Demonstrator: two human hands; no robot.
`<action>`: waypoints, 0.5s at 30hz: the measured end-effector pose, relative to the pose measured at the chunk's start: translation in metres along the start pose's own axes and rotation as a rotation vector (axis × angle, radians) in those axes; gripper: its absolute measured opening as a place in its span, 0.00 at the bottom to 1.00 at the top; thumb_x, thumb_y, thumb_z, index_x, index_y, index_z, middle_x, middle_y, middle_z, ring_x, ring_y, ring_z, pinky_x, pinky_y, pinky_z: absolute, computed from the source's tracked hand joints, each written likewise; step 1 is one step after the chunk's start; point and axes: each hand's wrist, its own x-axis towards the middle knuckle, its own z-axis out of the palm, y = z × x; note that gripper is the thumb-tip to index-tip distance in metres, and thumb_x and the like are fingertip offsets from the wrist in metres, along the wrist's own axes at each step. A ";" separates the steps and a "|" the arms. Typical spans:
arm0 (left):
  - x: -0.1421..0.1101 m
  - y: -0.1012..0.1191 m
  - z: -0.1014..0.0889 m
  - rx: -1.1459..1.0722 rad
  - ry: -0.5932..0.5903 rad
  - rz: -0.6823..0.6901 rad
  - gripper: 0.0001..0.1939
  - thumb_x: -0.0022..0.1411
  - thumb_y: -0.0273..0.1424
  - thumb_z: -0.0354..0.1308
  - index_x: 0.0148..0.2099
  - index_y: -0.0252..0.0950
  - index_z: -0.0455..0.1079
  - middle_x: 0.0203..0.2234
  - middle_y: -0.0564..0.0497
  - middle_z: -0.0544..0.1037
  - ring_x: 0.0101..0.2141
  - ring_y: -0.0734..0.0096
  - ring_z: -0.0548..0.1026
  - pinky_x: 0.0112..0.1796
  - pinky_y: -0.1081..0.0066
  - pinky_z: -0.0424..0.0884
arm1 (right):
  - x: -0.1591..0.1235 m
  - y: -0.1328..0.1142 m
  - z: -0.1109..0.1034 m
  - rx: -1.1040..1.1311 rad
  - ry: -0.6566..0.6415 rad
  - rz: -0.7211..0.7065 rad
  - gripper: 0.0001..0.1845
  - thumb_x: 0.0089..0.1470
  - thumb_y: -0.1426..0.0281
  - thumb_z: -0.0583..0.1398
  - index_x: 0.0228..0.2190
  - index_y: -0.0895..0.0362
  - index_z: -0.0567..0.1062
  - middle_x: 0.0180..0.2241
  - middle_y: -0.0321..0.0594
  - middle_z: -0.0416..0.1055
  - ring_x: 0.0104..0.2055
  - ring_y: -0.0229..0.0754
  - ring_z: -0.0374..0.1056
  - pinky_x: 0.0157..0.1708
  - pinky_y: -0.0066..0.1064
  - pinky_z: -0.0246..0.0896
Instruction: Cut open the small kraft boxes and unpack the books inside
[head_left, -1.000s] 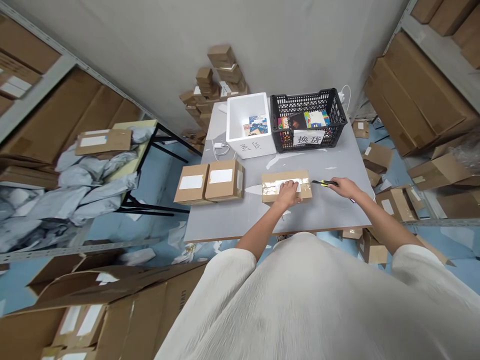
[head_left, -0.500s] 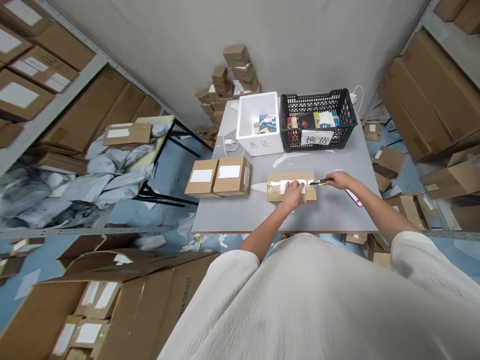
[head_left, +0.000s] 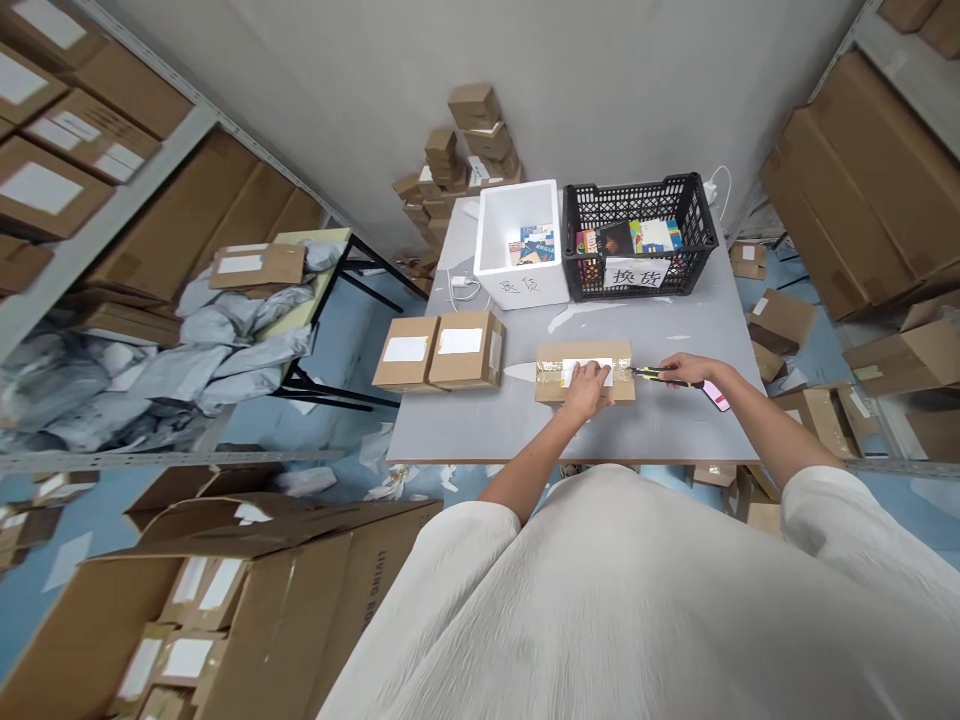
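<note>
A small cardboard box (head_left: 549, 388) with clear tape along its top and a white label (head_left: 568, 372) lies on the grey table (head_left: 465, 430). My left hand (head_left: 586, 390) rests on the box and its label, fingers spread, pressing from above. Off the box's right side, my right hand (head_left: 687, 368) is closed around a black and yellow utility knife (head_left: 654, 375). The knife points left, its tip at the box's right end; whether it touches the tape I cannot tell. A phone (head_left: 717, 397) with a pink and white screen lies partly behind my right wrist.
Two labelled cardboard boxes (head_left: 459, 365) stand left on the table. Behind are a white foam bin (head_left: 536, 290) and a black crate (head_left: 637, 292), both holding books or packets. A large open carton (head_left: 300, 600) sits lower left. Shelves with boxes and grey parcels (head_left: 187, 365) flank the table.
My right hand has shifted slightly right and turned, so the knife's handle now shows below the fingers, reaching toward the wrist. My left hand stays on the box.
</note>
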 end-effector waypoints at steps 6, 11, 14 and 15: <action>0.003 -0.001 -0.004 -0.023 -0.011 -0.005 0.42 0.58 0.39 0.79 0.70 0.42 0.66 0.62 0.38 0.71 0.65 0.40 0.72 0.73 0.42 0.56 | -0.024 0.000 0.010 0.010 0.094 0.073 0.31 0.58 0.37 0.64 0.31 0.53 0.78 0.30 0.40 0.79 0.31 0.42 0.71 0.32 0.31 0.65; 0.003 -0.001 -0.008 -0.078 0.040 -0.012 0.45 0.66 0.43 0.71 0.78 0.41 0.57 0.69 0.34 0.67 0.67 0.38 0.69 0.68 0.45 0.64 | -0.039 0.002 0.016 0.165 0.277 0.077 0.33 0.60 0.35 0.64 0.36 0.54 0.77 0.35 0.45 0.82 0.35 0.45 0.75 0.33 0.31 0.68; 0.011 0.002 -0.011 -0.091 0.122 -0.073 0.35 0.77 0.38 0.56 0.80 0.40 0.54 0.70 0.33 0.67 0.64 0.42 0.73 0.66 0.46 0.67 | -0.043 0.000 0.023 0.113 0.383 0.037 0.32 0.64 0.36 0.62 0.40 0.54 0.79 0.36 0.46 0.83 0.37 0.47 0.76 0.37 0.33 0.70; 0.015 0.002 -0.012 -0.090 0.145 -0.088 0.33 0.78 0.35 0.53 0.80 0.39 0.56 0.70 0.33 0.68 0.64 0.42 0.73 0.66 0.47 0.67 | -0.044 -0.003 0.025 0.070 0.408 0.027 0.32 0.66 0.37 0.60 0.41 0.53 0.80 0.37 0.46 0.84 0.39 0.48 0.76 0.39 0.33 0.71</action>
